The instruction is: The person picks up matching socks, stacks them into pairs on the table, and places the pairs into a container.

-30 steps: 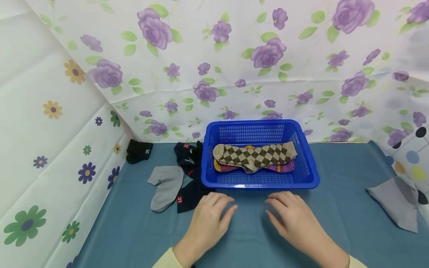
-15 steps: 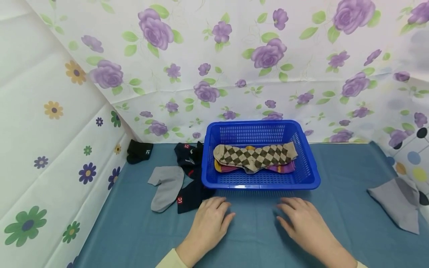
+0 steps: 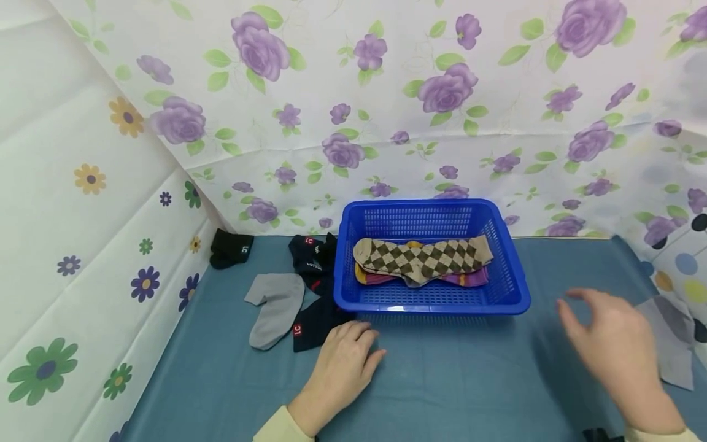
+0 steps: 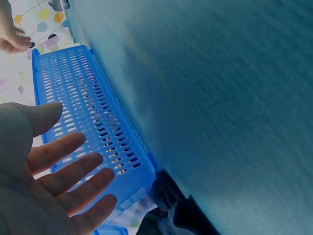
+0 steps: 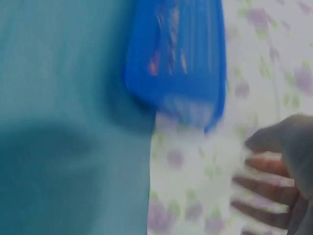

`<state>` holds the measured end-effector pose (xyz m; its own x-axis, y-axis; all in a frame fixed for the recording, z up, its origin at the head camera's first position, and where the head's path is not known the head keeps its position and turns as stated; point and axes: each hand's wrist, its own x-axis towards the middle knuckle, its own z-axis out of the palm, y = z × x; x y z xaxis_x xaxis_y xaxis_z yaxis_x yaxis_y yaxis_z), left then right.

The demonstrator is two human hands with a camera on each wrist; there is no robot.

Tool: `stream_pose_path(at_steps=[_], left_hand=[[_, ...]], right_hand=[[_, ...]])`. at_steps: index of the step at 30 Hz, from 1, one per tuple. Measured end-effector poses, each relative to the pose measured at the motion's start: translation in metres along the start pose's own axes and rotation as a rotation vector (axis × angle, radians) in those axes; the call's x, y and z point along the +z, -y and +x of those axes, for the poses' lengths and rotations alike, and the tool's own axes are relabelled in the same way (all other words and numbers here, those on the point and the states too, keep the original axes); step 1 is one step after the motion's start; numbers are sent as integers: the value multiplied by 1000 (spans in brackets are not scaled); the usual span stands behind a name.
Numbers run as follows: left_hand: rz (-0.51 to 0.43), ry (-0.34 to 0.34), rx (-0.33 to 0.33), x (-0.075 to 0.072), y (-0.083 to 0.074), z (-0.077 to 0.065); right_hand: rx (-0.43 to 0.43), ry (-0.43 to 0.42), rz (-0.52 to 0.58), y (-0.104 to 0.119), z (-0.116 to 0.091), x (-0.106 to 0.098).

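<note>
In the head view, a blue plastic basket (image 3: 431, 307) stands at the back of the table, holding a beige-and-brown argyle sock (image 3: 420, 258) on top of yellow and purple socks (image 3: 466, 277). My left hand (image 3: 345, 362) is in front of the basket's left corner, beside a dark sock (image 3: 315, 328) with a red tag, its fingers relaxed and holding nothing. The left wrist view shows its spread fingers (image 4: 80, 183). Out to the right, my right hand (image 3: 615, 344) is raised with nothing in it, overlapping a grey sock (image 3: 671, 334); its fingers (image 5: 264, 188) look loose in the blurred right wrist view.
Left of the basket lie a light grey sock (image 3: 276, 310), more dark socks (image 3: 309, 255) touching the basket's side, and a folded black sock (image 3: 231, 248) by the wall. Flower-printed sheets (image 3: 386, 166) rise behind and beside the blue-green table (image 3: 453, 387).
My right hand has moved from in front of the basket out to the right, over the grey sock. The left hand stays nearly in place. Basket and socks have not moved.
</note>
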<state>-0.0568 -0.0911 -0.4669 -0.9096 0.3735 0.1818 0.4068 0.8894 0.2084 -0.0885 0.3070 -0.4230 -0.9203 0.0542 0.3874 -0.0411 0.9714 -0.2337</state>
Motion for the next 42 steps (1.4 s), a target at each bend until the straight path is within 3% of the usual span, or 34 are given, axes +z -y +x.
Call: stream_pose_path(at_steps=[2, 4, 7, 13, 18, 23, 27, 33, 37, 42], left_hand=[[0, 2, -2, 0, 0, -1], [1, 0, -4, 0, 0, -2], [4, -2, -2, 1, 1, -2], [7, 13, 18, 1, -1, -1], [0, 3, 22, 0, 0, -1], [0, 15, 24, -1, 2, -2], [19, 34, 32, -3, 0, -2], [20, 27, 67, -6, -1, 1], [-26, 62, 52, -9, -3, 2], [-152, 155, 51, -15, -13, 6]], right_hand=[[153, 74, -51, -20, 4, 1], [298, 200, -110, -42, 5, 6], [435, 364, -151, -78, 3, 22], [498, 551, -191, -133, -9, 54], [497, 603, -243, -139, -12, 62], [448, 542, -215, -116, -17, 63], [308, 459, -65, -86, -25, 55], [182, 435, 127, -20, -28, 34], [96, 455, 270, 26, -28, 20], [-20, 553, 547, 68, -32, 8]])
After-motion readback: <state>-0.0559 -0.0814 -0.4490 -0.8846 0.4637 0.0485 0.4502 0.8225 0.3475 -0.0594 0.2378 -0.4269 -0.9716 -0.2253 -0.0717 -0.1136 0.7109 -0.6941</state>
